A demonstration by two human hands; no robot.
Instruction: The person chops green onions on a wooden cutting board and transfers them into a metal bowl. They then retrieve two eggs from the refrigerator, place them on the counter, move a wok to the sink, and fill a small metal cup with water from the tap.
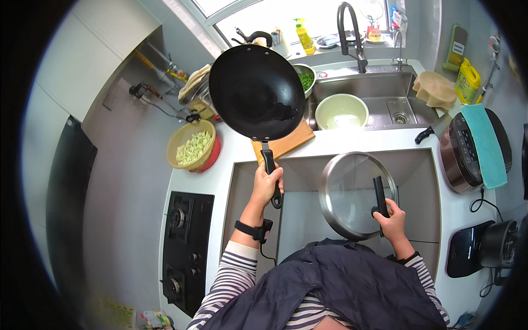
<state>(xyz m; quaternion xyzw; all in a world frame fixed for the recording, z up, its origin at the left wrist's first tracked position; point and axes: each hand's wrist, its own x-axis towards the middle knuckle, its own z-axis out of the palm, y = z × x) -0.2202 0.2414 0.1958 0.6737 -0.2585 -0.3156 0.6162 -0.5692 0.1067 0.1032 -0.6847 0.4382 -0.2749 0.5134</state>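
My left hand [266,185] grips the long black handle of a black wok [251,90], held up over the counter with its inside showing. A small wet patch shines in the lower right of the wok. Lower right of it, my right hand [391,220] holds a glass lid [350,194] with a steel rim by its black handle; the lid is tilted and held in front of my body. Part of a wooden cutting board [295,141] shows beneath the wok, and behind the wok's right edge stands a metal bowl of chopped greens [305,80].
A two-burner gas stove [187,247] lies at left, below a yellow basket [171,150] of chopped pale-green vegetable. A steel sink [379,86] holds a pale basin [342,110]. A knife [424,135] lies near a multicooker [458,156] at right.
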